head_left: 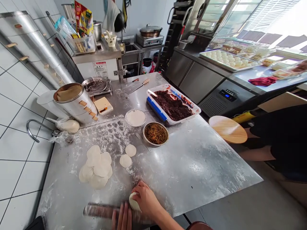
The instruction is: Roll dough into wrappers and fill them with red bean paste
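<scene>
The right hand (146, 199) clamps its fingers on one dough piece (132, 202). The left hand (122, 218) lays flat fingers on one rolling pin (102, 210). Two discs (130, 150) lie beyond.

My left hand (122, 218) lies flat, palm down, fingers straight and together. My right hand (146, 200) comes in from the right, fingers curled down.
</scene>
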`<state>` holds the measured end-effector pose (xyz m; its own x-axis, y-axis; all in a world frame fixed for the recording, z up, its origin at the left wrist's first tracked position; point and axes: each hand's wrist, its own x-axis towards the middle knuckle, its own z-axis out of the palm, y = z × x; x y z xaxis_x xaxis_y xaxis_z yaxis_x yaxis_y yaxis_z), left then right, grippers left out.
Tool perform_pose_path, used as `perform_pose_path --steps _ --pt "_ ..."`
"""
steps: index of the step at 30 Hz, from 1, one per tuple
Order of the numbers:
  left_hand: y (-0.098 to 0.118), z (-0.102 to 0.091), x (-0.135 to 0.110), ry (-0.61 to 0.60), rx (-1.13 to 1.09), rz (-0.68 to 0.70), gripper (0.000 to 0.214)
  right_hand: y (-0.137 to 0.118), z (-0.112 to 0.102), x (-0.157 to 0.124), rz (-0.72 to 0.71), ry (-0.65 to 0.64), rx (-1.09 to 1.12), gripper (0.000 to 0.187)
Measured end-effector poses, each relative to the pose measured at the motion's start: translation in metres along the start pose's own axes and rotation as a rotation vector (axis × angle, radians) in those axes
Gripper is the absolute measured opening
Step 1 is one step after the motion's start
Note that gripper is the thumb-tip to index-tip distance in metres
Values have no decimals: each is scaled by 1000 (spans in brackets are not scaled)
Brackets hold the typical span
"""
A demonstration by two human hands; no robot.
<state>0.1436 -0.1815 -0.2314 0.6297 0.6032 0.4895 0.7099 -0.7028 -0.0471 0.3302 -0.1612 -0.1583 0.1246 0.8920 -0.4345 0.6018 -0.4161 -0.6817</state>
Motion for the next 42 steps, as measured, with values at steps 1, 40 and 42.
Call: perform_pose_path --steps 1,40,42 --pt "3 -1 -6 80 20 22 88 1 1 -8 33 14 13 23" --pt "32 -12 32 -373 -84 -118 96 26 -4 -16 95 98 88 35" --pt "32 -7 31 -368 -96 -114 98 23 -7 -6 54 37 80 21"
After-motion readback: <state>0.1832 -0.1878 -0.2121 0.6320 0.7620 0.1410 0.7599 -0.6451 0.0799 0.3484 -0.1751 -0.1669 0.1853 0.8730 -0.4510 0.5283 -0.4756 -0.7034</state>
